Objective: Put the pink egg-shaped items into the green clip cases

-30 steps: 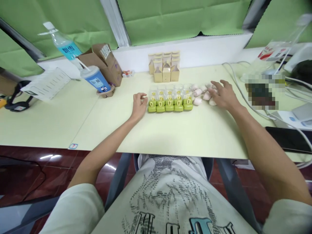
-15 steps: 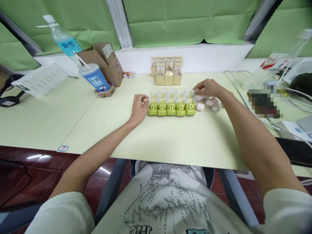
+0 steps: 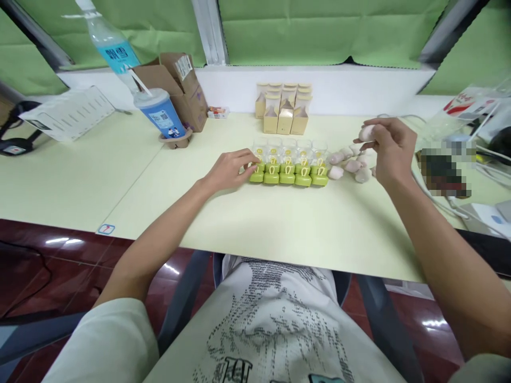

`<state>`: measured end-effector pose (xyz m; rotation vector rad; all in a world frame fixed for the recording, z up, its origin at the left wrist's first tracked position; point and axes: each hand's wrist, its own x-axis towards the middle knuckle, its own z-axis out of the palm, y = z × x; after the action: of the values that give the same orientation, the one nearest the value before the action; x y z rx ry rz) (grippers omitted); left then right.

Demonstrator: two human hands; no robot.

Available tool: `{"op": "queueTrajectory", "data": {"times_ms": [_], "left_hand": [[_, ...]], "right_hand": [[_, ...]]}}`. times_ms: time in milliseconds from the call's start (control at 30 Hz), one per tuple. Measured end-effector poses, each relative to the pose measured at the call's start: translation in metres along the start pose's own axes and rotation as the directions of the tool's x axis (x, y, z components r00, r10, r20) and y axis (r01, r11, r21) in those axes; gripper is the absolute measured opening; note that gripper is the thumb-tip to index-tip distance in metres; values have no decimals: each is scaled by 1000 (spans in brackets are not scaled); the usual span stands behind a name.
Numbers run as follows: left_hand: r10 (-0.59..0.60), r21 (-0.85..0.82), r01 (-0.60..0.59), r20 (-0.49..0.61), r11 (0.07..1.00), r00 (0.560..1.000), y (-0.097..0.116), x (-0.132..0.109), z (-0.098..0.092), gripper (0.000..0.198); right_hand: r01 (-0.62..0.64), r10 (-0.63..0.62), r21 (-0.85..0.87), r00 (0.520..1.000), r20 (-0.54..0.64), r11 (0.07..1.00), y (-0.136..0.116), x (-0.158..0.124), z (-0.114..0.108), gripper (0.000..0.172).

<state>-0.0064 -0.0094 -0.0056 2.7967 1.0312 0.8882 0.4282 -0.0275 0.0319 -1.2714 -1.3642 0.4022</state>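
Green caps [image 3: 287, 178] with pale yellow loops sit in a row, and clear plastic cups [image 3: 289, 144] stand directly behind them. At the row's left end my left hand [image 3: 231, 167] has thumb and forefinger closed on the leftmost green cap, partly covering its loop. My right hand [image 3: 393, 143], raised at the right, pinches a small whitish rounded piece [image 3: 366, 133] between thumb and fingers. Several similar pale pinkish pieces [image 3: 353, 165] lie loosely on the table below it, beside the right end of the row.
Small open tan boxes [image 3: 285, 121] stand together by the wall. To the left are a blue cup [image 3: 163, 114], a large bottle [image 3: 114, 53] and a cardboard carton [image 3: 195, 101]. White cables [image 3: 433, 197] and a plastic bottle [image 3: 455, 109] occupy the table's right side.
My right hand has risen and moved right, away from the cups, and now holds a whitish piece. My left hand has closed on the leftmost green cap.
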Motion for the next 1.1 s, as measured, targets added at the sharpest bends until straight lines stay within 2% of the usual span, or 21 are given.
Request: {"op": "queueTrajectory", "data": {"times_ms": [100, 167, 200, 267, 333, 367, 433, 533, 633, 700, 800, 867, 967, 1033, 1100], "left_hand": [[-40, -27, 39, -15, 999, 999, 1, 0, 3, 39], [-49, -28, 47, -58, 998, 997, 1, 1, 7, 43], [-41, -30, 39, -81, 999, 996, 1, 1, 9, 45], [-14, -48, 9, -105, 999, 994, 2, 2, 14, 46], [7, -74, -14, -90, 997, 996, 3, 3, 19, 47], [12, -81, -18, -72, 997, 997, 4, 3, 21, 48], [11, -75, -13, -37, 997, 999, 5, 2, 26, 50], [13, -54, -12, 7, 998, 1000, 7, 1, 30, 56], [16, -43, -15, 28, 999, 999, 8, 2, 32, 63], [5, -30, -4, 33, 1000, 999, 10, 3, 32, 69], [1, -21, 0, 61, 1000, 998, 14, 4, 33, 76], [8, -18, -7, 80, 1000, 997, 15, 5, 33, 78], [-12, -5, 13, 80, 1000, 997, 17, 7, 37, 78], [-34, 3, 34, 72, 999, 997, 18, 8, 41, 76], [-41, 3, 41, 67, 999, 997, 19, 9, 45, 73]], "right_hand": [[-61, 62, -54, 998, 1, 997, -7, -16, -1, 12], [-40, 51, -244, 998, 37, 969, -16, -22, -7, 13], [6, 25, -381, 997, 75, 924, -20, -24, -11, 13], [137, -17, -639, 982, 190, 757, -24, -27, -22, 11], [220, -23, -775, 966, 256, 593, -21, -25, -32, 17], [225, -26, -798, 967, 254, 559, -17, -21, -35, 21], [202, -35, -787, 974, 224, 584, -5, -5, -36, 26], [151, -10, -702, 980, 201, 696, 10, 33, -25, 25], [145, 18, -679, 974, 227, 720, 7, 66, -5, 19], [95, 102, -669, 963, 248, 737, -4, 73, 7, 27], [62, 161, -656, 948, 274, 752, -20, 53, 14, 39], [181, 118, -653, 915, 385, 735, -27, 28, 10, 36], [415, 18, -576, 800, 600, 704, -32, -7, 3, 53], [506, -9, -549, 741, 672, 665, -35, -22, 4, 63], [545, 23, -581, 717, 697, 605, -38, -30, 9, 70]]}}
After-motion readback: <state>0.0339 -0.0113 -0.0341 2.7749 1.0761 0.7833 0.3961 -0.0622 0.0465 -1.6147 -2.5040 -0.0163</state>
